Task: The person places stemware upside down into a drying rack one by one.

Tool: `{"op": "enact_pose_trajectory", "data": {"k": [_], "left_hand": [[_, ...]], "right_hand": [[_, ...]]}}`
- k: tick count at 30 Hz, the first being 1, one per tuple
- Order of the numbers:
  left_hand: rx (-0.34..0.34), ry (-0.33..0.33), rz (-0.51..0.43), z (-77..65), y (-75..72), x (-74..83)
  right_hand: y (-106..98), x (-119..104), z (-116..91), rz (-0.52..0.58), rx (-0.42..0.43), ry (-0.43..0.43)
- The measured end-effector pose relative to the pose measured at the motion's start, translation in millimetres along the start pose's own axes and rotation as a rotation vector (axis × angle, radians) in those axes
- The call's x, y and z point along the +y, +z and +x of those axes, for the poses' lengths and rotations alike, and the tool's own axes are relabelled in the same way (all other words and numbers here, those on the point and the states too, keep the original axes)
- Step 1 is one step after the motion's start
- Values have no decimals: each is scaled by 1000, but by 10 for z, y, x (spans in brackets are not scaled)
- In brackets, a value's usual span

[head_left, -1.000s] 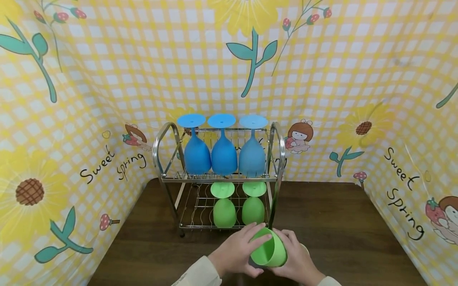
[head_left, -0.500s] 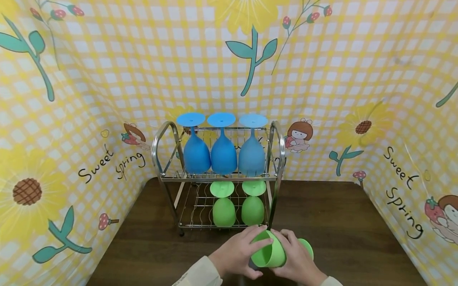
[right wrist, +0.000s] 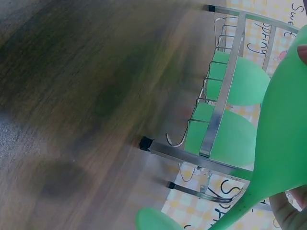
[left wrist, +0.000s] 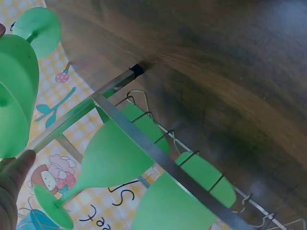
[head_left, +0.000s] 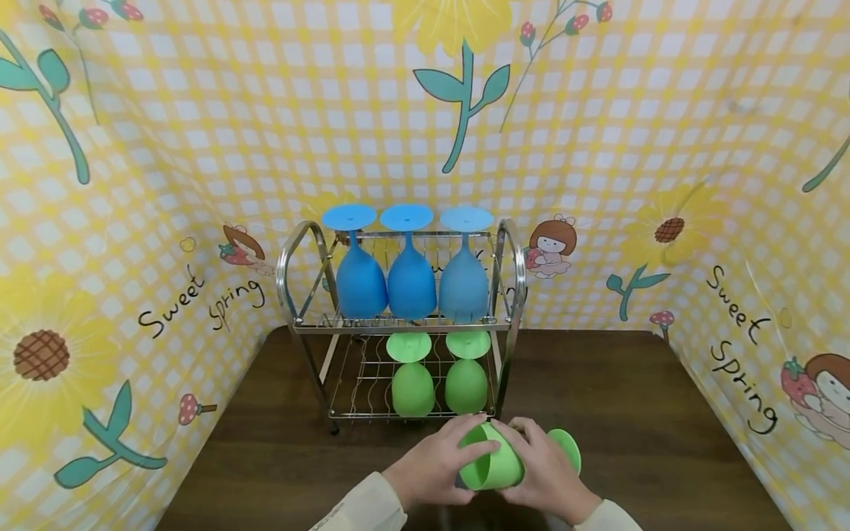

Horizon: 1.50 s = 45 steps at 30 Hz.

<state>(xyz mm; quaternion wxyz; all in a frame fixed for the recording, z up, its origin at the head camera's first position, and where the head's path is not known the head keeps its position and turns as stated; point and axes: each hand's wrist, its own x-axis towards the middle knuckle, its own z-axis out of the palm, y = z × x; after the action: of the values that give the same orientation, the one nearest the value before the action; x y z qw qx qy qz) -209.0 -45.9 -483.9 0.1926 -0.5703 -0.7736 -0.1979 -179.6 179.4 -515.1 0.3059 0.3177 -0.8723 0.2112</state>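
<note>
Low in the head view, a green plastic goblet (head_left: 505, 466) lies on its side in the air, its mouth facing left and its round foot out to the right. My right hand (head_left: 550, 473) grips the bowl from the right. At the rim, my left hand (head_left: 425, 463) holds the mouth between thumb and fingers. The goblet's bowl (left wrist: 21, 81) fills the left edge of the left wrist view. In the right wrist view its stem (right wrist: 235, 211) runs down to the foot. Part of the bowl is hidden by my hands.
A two-tier metal rack (head_left: 401, 330) stands behind my hands on the dark wooden table (head_left: 611, 398). Three upside-down blue goblets (head_left: 412, 284) fill its upper tier. Two upside-down green goblets (head_left: 413, 389) (head_left: 466, 387) sit on the lower tier. A checked cloth (head_left: 598, 147) surrounds the table.
The held goblet has turned slightly, and its foot now shows beyond my right hand, where it was mostly hidden before. Both hands keep hold of it. The head view has shifted slightly.
</note>
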Motion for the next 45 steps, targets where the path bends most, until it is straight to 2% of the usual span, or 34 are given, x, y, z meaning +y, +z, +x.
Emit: {"op": "enact_pose_trajectory", "data": {"k": [7,13,18,25,29,35,39,42,45], "left_hand": [[21,-43,-58,-68,50,-41],[-11,-109,-137,-93,55,-30],[-11,-141,-164,-107,47,-3],[79,-119,-117,-132,72,-13],[146,-136,-121,-147,92,-19],[221,-207,-115,-181,121,-11],[275,-234,-89,-209,141,3],[312,-242,-79,-225,145,12],[336,-239,-74,-236,148,18]], "right_hand": [[39,0,-16,20,-26,9],[47,-14,11,24,-23,-7],[34,-45,39,32,-38,-14],[16,-72,61,26,-47,-9],[-11,-101,58,55,-19,37],[-8,-269,33,146,131,168],[35,-444,43,201,187,372],[28,-563,79,317,129,593],[0,-651,140,437,6,783]]}}
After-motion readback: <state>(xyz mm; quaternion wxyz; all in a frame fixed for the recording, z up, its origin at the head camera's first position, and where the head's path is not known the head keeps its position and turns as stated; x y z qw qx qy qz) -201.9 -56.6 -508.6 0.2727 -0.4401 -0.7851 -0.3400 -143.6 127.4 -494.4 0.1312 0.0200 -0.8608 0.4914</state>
